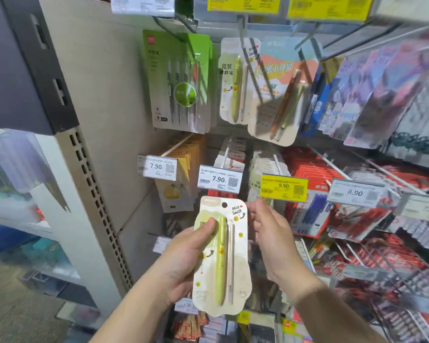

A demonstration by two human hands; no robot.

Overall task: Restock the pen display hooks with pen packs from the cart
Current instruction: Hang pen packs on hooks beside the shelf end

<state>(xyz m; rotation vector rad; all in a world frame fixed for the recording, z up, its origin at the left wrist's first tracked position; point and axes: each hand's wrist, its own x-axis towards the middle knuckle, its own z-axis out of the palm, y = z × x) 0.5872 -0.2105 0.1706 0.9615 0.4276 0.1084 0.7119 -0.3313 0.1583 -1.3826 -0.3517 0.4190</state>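
- The left hand [183,263] grips a pen pack [222,253] by its left edge: the thumb presses on the front of the card beside the green pen, and the other fingers are curled behind it, out of sight.
- The pack stands nearly upright in front of the display, its punched hang hole at the top and a "Nice Smile" print in the upper right corner. It carries a light green pen and a thin pale refill side by side.
- The right hand [270,233] is just beside the pack's right edge, fingers loosely bent and spread with nothing between them; the fingertips may be touching the card's edge, but blur makes that hard to settle.
- Just behind the top of the pack hangs a white price tag [219,179] reading 7.90, fixed to the end of a hook [227,152] with packs hung further back on it.
- To its right is a yellow price tag [284,187] reading 9.90, and to its left another white tag [157,167] at 7.90.
- Higher up on the display, a matching green pen pack [237,80] hangs from an upper hook, between a green multi-pen pack [176,80] on the left and a tilted pale blue and orange pack [280,92] on the right.
- Red packs [315,174] fill the hooks at the right.
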